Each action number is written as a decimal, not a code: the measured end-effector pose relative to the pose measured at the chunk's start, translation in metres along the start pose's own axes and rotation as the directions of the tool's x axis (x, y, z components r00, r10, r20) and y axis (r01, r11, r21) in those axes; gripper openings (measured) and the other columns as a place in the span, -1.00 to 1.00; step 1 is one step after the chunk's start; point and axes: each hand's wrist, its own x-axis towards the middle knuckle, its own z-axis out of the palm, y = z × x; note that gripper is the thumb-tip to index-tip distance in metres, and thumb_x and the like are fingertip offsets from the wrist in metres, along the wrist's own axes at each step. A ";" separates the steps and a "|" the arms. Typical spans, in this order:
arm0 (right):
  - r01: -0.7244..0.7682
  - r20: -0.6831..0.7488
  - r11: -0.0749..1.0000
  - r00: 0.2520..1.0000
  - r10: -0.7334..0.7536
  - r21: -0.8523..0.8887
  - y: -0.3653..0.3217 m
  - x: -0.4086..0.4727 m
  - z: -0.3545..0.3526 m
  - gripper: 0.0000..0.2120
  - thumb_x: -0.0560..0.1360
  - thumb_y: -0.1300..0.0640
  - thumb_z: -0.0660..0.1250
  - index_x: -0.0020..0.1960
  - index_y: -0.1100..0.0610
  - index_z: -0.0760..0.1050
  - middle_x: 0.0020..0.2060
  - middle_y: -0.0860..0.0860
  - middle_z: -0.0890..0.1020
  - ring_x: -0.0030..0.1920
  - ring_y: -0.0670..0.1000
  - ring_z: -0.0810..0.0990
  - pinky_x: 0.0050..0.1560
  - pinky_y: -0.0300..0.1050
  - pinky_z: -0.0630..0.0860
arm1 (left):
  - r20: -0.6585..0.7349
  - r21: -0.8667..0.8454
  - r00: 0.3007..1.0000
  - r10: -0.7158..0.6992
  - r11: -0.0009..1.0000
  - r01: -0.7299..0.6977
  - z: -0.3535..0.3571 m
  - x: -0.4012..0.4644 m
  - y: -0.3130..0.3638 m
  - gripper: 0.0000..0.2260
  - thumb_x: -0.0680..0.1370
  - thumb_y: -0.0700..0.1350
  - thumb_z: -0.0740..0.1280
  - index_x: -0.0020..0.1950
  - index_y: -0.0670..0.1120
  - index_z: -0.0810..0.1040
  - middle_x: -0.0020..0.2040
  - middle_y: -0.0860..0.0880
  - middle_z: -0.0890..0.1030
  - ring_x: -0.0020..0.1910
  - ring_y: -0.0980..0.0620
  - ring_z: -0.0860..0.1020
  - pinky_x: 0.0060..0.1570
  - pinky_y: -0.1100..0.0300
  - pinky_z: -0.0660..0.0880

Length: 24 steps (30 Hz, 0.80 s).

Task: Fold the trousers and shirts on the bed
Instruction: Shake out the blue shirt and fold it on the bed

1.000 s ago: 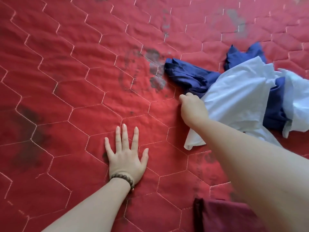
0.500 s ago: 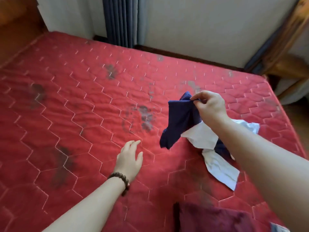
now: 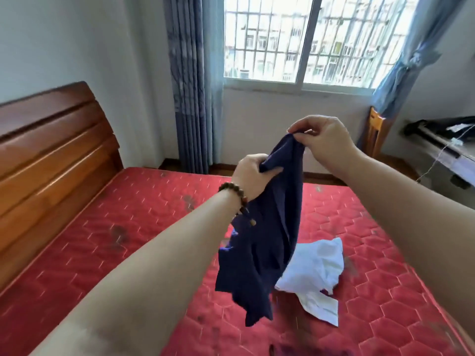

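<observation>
Above the red bed (image 3: 108, 242), the navy garment (image 3: 267, 242) now hangs lifted clear of the white garment (image 3: 316, 268) — left hand (image 3: 253, 176) has joined, clutching its edge, right hand (image 3: 321, 140) pinching the top — ready to spread flat for folding.
</observation>
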 end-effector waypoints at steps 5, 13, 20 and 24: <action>-0.071 -0.040 0.989 0.996 0.077 0.132 -0.034 -0.018 -0.034 -0.83 0.52 0.27 0.35 0.10 0.24 0.56 -0.16 0.10 0.58 -0.21 -0.01 0.57 -0.11 -0.13 0.58 | -0.061 0.186 0.994 0.093 0.979 -0.080 -0.070 0.011 0.094 -0.78 0.56 -0.15 0.32 -0.23 -0.23 0.56 -0.33 -0.09 0.57 -0.24 0.05 0.45 -0.27 0.25 0.43; -0.280 0.443 0.829 0.895 0.043 0.485 -0.096 -0.070 0.002 -0.71 0.44 -0.21 0.31 0.12 -0.15 0.54 -0.03 -0.03 0.68 -0.11 -0.01 0.65 -0.07 0.03 0.60 | -0.340 0.210 0.940 -0.025 0.972 0.102 -0.150 0.029 0.183 -0.68 0.59 -0.08 0.26 0.13 -0.33 0.54 -0.06 -0.18 0.57 0.02 -0.13 0.58 -0.12 0.14 0.45; -0.015 -0.001 0.866 1.000 0.017 0.500 -0.158 -0.045 0.036 -0.86 0.51 0.37 0.28 -0.12 0.48 0.45 -0.36 0.20 0.48 -0.37 0.08 0.44 -0.40 -0.10 0.37 | -0.362 0.007 0.932 -0.019 1.000 0.023 -0.191 0.012 0.204 -0.71 0.58 -0.06 0.29 0.00 -0.30 0.57 -0.17 -0.17 0.55 -0.12 -0.10 0.55 -0.13 0.06 0.45; 0.020 -0.043 0.857 0.999 0.003 0.515 -0.202 -0.010 0.027 -0.73 0.47 0.46 0.16 -0.21 0.22 0.57 -0.34 0.12 0.59 -0.31 0.06 0.57 -0.30 -0.05 0.54 | -0.052 -0.444 0.989 -0.141 0.890 0.104 -0.190 -0.011 0.194 -0.56 0.52 0.11 0.36 0.21 -0.20 0.52 -0.08 -0.11 0.68 -0.01 -0.13 0.64 -0.08 0.05 0.60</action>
